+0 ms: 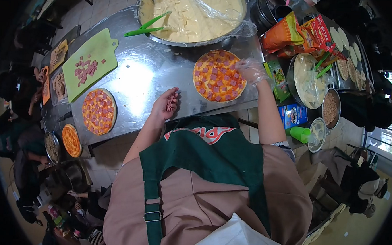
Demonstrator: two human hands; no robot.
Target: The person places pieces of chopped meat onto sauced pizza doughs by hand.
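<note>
Near the table's front edge, my left hand (167, 104) is bare, its fingers curled round small pink ham cubes. My right hand (252, 71), in a clear plastic glove, is at the right rim of a round pizza (219, 76) topped with ham cubes and orange sauce. Its fingertips are bunched over the crust, and what they may hold is too small to tell. Farther left lies a second topped pizza (99, 111). Behind that one, a green cutting board (106, 51) carries a pile of ham cubes (86, 71).
A large bowl of creamy mixture (197, 16) stands at the back, with green utensils (148, 27). Orange packets (285, 35), a second creamy bowl (308, 82) and a green cup (300, 134) are at right. Another pizza (71, 141) sits at far left. Other people stand around.
</note>
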